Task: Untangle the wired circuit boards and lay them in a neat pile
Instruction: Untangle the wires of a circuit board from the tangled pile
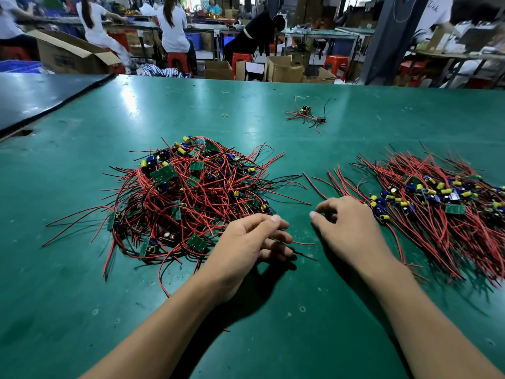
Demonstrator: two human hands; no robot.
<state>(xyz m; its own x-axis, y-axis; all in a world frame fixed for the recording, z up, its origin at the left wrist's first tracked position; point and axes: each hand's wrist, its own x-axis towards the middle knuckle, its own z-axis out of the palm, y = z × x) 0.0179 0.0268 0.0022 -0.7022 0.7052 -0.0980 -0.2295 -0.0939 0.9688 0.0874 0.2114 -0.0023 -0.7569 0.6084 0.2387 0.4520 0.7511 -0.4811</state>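
3 groups of wired boards are being carried by the green worktop (82,310). 1 tangled heap (188,195) is lying left of centre, its red and black leads looping in all directions. 1 neat pile (442,203) is lying at the right, its leads combed roughly parallel and its boards lined up in a band. 1 small cluster (306,114) is lying well apart, toward the far edge, with 1 rubber band (225,115) to its left. 2 wires (302,243), 1 red and 1 black, are being pinched in the curled fingers of the left hand (251,242), just beside the heap's near-right edge, and their ends are sticking out to the right. Which board they belong to cannot be told. The right hand (347,228) is being held loosely curled, fingertips down toward the worktop, just beside the pile's near-left edge.
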